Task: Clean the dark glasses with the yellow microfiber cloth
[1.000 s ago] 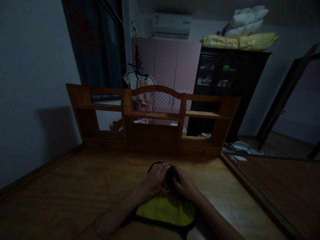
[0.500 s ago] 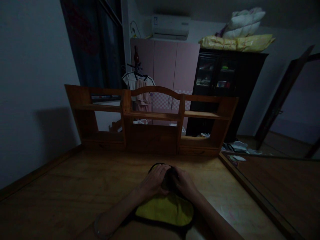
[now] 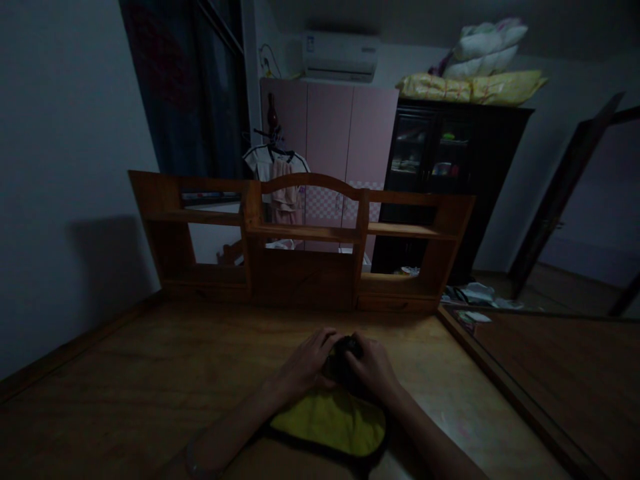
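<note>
A yellow cloth with a dark edge (image 3: 334,425) lies on the wooden desk top (image 3: 150,373) right in front of me. My left hand (image 3: 307,363) and my right hand (image 3: 373,365) sit side by side on its far end. Both hands have their fingers curled down onto the cloth, bunching its dark far edge between them. The room is dim, so the fingertips are hard to make out.
A wooden shelf unit (image 3: 300,243) stands along the desk's far edge. Behind it are a pink wardrobe (image 3: 345,133) and a dark cabinet (image 3: 450,160) with bedding on top. The desk's right edge (image 3: 500,380) drops to a wooden floor.
The far end of the cloth has been pulled back toward me and gathered under both hands; the hands have shifted slightly to the right.
</note>
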Action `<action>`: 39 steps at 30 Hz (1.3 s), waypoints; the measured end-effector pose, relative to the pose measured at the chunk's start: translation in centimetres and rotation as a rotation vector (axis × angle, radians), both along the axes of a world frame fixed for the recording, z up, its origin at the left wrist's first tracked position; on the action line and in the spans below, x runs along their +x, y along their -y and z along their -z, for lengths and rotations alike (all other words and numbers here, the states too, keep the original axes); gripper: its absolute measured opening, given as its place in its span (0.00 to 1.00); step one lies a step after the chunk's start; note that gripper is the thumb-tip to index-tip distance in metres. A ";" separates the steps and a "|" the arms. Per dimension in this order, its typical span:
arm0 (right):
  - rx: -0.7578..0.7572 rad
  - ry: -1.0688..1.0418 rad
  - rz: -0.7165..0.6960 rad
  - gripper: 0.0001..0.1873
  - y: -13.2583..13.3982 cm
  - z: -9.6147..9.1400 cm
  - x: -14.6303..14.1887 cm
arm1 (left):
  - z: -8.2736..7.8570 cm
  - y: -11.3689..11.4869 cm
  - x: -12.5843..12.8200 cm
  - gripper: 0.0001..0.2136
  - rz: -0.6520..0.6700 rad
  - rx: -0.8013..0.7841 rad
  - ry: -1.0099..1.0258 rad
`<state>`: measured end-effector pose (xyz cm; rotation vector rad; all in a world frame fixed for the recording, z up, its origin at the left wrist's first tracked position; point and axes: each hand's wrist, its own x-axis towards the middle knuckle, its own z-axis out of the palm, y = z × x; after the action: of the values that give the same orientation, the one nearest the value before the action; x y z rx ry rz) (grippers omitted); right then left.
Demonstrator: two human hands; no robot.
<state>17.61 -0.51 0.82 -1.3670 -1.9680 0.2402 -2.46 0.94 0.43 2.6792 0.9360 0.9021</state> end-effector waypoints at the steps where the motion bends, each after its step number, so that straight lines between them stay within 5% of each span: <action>1: 0.002 0.000 -0.003 0.03 0.0 0.0 0.0 | 0.0 0.0 0.0 0.46 0.001 -0.004 0.000; 8: 0.015 -0.067 -0.127 0.17 -0.4 1.0 0.2 | 0.4 -0.1 0.1 0.46 -0.011 0.161 -0.027; 14: 0.030 -0.253 -0.277 0.21 0.3 -0.2 -0.1 | 0.6 0.2 0.0 0.29 -0.045 0.545 -0.104; 18: 0.076 -0.301 -0.292 0.24 0.5 -0.9 -0.4 | 0.2 0.5 -0.1 0.26 -0.099 0.641 -0.098; 39: 0.197 -0.258 -0.201 0.34 0.5 -0.4 -0.3 | -0.3 0.1 -0.1 0.25 -0.208 0.535 -0.047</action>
<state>17.31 -0.97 1.18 -0.9636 -1.8566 0.2923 -2.60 0.88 0.73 3.0880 1.1357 1.2972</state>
